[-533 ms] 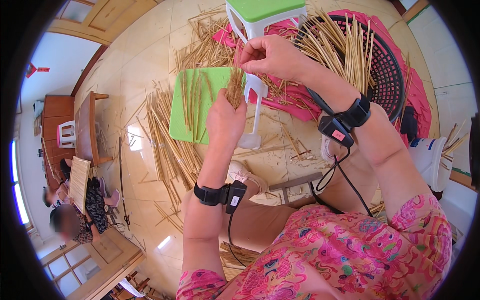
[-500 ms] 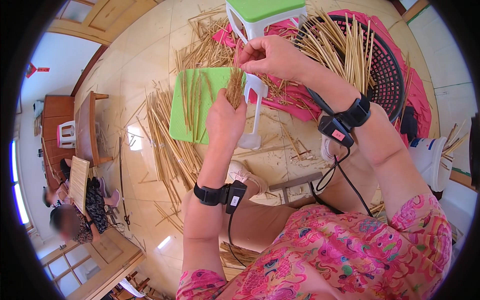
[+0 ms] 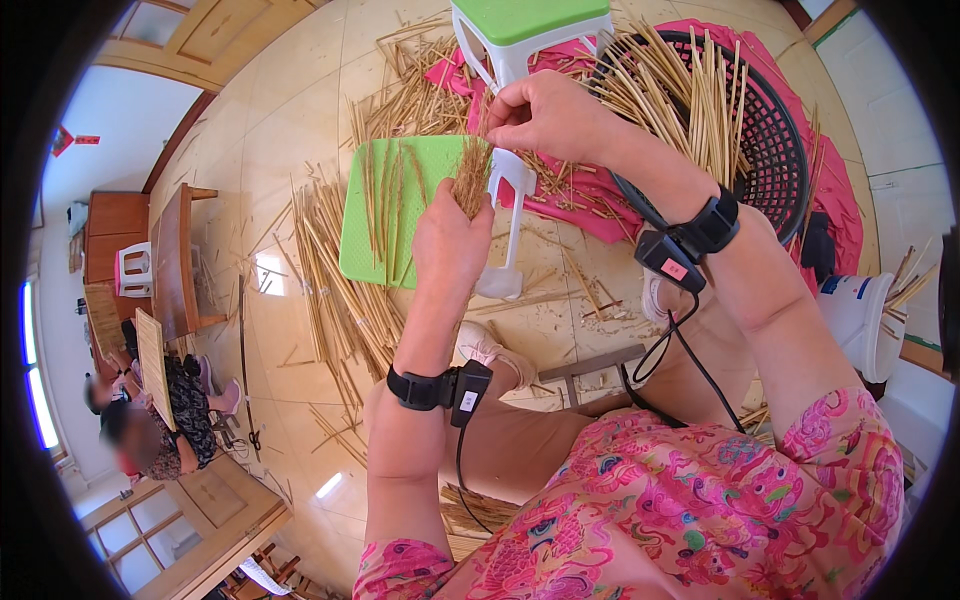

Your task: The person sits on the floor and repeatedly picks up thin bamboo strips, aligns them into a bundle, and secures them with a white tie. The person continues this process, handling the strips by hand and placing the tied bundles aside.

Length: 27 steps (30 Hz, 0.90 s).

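Observation:
My left hand (image 3: 450,235) is closed around a bundle of feathery dry straw heads (image 3: 472,175), at the right edge of a green stool top (image 3: 365,235). Several thin straw stalks (image 3: 390,185) lie on that top. Just above the bundle, my right hand (image 3: 535,115) has its fingers pinched at the upper tips of the straw; exactly how many strands they hold is too small to make out. Both forearms wear black bands with small boxes and cables.
Loose stalks (image 3: 335,270) cover the floor left of the stool. A second stool (image 3: 530,20), pink cloth (image 3: 600,205), a black basket (image 3: 775,140) of stalks and a white bucket (image 3: 855,320) surround me. At far left, people (image 3: 190,405) sit with woven panels (image 3: 155,370) near a wooden table (image 3: 175,260).
My right fingers have shifted very slightly at the straw tips. At far left, the people's panels have moved, and another mat shows behind the front one.

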Tool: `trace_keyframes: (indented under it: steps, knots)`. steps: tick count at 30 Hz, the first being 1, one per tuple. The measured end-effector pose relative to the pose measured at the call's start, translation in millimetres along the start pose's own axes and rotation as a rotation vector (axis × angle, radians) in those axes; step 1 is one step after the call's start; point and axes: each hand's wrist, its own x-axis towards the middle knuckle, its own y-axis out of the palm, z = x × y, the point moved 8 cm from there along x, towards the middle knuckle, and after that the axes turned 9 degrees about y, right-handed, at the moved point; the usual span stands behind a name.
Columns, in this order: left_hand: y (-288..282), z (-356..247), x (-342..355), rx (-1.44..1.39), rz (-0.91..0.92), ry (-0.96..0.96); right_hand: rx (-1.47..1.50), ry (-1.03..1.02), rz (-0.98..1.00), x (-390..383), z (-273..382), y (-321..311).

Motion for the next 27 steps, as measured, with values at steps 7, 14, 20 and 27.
trace_keyframes:
  steps: [7, 14, 20, 27]
  knots:
    - [12.5, 0.4, 0.1, -0.131, 0.059, 0.036, -0.567, -0.393, -0.289, -14.9, 29.2, 7.7]
    - [22.8, -7.5, -16.2, -0.332, 0.153, 0.000, -0.817, -0.110, -0.701, 19.7, -7.9, -72.4]
    - [14.3, 12.1, -0.7, -0.459, 0.050, 0.025, -0.471, 0.102, 0.243, 15.2, -35.5, -26.9]
    - [11.6, 2.4, 3.7, -0.349, 0.009, 0.068, 0.096, -0.014, 0.171, 5.9, 2.0, 2.0]
